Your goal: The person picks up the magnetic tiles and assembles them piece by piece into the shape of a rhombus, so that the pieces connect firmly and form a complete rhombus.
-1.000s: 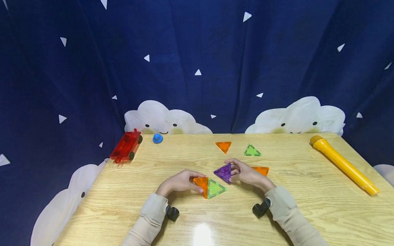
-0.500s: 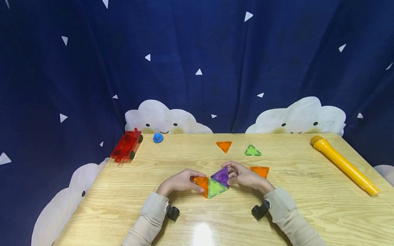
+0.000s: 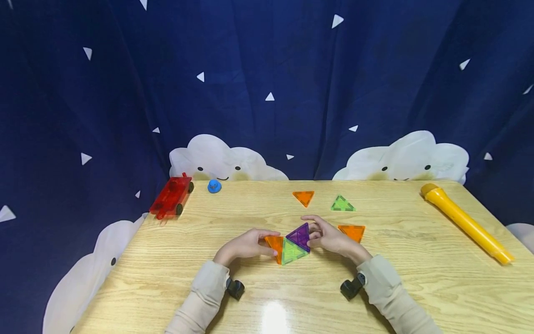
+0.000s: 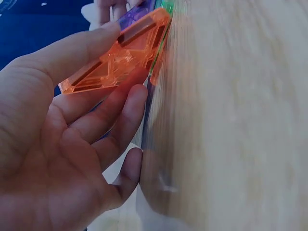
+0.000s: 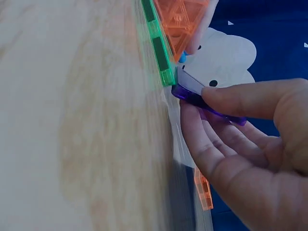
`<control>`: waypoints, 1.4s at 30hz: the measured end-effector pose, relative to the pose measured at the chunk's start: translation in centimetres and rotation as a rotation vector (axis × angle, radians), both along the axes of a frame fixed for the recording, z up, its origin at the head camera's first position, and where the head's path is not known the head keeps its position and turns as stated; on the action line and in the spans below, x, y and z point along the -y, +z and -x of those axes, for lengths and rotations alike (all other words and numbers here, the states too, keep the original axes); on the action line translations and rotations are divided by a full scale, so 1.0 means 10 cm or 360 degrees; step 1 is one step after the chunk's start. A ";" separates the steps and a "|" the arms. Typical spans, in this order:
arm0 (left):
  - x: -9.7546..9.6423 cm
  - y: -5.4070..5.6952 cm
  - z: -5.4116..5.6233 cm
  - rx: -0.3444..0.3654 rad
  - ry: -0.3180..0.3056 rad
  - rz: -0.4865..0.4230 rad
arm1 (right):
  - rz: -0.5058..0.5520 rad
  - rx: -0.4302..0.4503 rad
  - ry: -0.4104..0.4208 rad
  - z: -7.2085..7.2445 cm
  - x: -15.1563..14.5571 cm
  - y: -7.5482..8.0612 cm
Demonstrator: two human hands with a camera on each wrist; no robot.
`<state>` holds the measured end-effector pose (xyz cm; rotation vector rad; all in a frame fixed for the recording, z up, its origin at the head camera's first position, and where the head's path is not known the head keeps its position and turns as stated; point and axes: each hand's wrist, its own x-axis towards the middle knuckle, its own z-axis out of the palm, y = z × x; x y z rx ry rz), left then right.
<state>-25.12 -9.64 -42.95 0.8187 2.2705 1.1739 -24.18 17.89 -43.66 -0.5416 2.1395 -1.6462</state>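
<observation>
Between thumb and fingers my left hand (image 3: 248, 244) pinches a clear orange triangular magnetic tile (image 3: 274, 247). In the left wrist view that orange tile (image 4: 122, 57) slants up from the table. A light green triangular tile (image 3: 293, 252) lies against its right edge, touched by neither hand. My right hand (image 3: 333, 239) pinches a purple triangular tile (image 3: 299, 235) along the green tile's upper right edge. Seen from the right wrist, the purple tile (image 5: 199, 98) is tilted, with one end close to the green tile (image 5: 159, 45); whether they touch is hard to tell.
More triangular tiles lie farther back: an orange tile (image 3: 303, 198), a green tile (image 3: 343, 203), and another orange tile (image 3: 352, 233) beside the right wrist. A red toy car base (image 3: 172, 198) and a blue toy bird (image 3: 214, 186) stand at back left. A yellow toy microphone (image 3: 467, 223) lies right.
My right hand has brought the purple tile left, from apart to the green tile's upper right edge. The left hand's orange tile has risen and tilted slightly; the other things stay put.
</observation>
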 end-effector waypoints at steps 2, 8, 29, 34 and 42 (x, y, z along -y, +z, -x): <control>0.00 -0.01 0.00 -0.0010 0.0014 0.0002 | -0.0001 -0.0018 -0.0013 0.00 0.00 -0.01; -0.04 -0.02 0.00 -0.0035 0.0080 0.0003 | 0.0008 -0.0065 -0.0056 0.01 0.03 -0.03; -0.19 -0.04 -0.08 0.0007 0.0245 -0.0211 | -0.0116 -0.0093 -0.0084 -0.01 0.11 -0.02; -0.23 -0.05 -0.07 -0.0027 0.0237 -0.0218 | -0.0139 -0.0129 -0.0069 -0.01 0.11 -0.01; -0.24 -0.06 -0.06 -0.0072 0.0230 -0.0199 | -0.0183 -0.0191 -0.0060 -0.01 0.11 -0.01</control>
